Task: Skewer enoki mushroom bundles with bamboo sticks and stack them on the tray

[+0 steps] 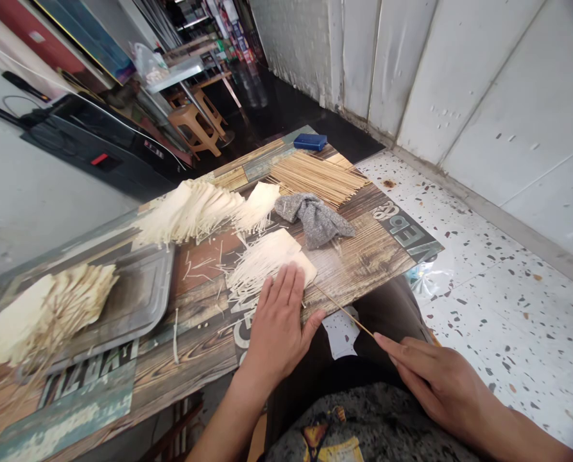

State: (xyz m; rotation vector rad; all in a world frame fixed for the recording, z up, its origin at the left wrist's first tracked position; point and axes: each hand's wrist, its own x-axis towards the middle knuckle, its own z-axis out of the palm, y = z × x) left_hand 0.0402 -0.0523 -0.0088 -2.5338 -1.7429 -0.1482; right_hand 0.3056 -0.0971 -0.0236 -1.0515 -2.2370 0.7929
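My left hand lies flat, fingers stretched out, pressing on a pale slab of enoki mushroom with fringed strands on its left side. In my right hand, near the table's front edge, a thin bamboo skewer is pinched at its lower end. The skewer slants up to the right edge of the slab; whether its tip is inside cannot be made out. A grey cloth lies crumpled just behind the slab. Beyond the cloth, many loose skewers are spread in a pile.
A fanned row of enoki slabs and a smaller slab lie farther back. More skewered slabs rest on a plastic tray at left. A blue box sits at the table's far corner. Loose strands litter the tabletop.
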